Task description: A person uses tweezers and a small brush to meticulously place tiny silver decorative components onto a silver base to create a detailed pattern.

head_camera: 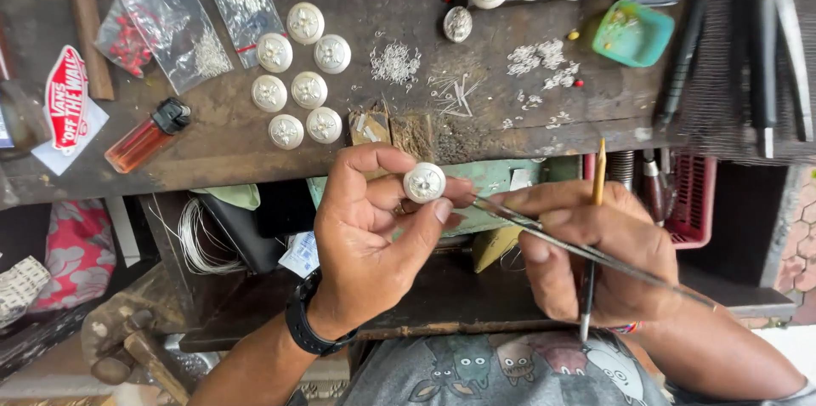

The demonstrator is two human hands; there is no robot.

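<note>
left hand pinching silver dome button | right hand gripping tweezers, brush

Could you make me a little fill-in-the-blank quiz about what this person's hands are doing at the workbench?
1. The left hand holds a round silver ______ between its fingertips.
2. The right hand holds long metal tweezers together with a thin ______.
3. On the left wrist sits a black ______.
4. The orange lighter on the bench has a ______ cap.

Missing words: button; brush; watch; black
</note>
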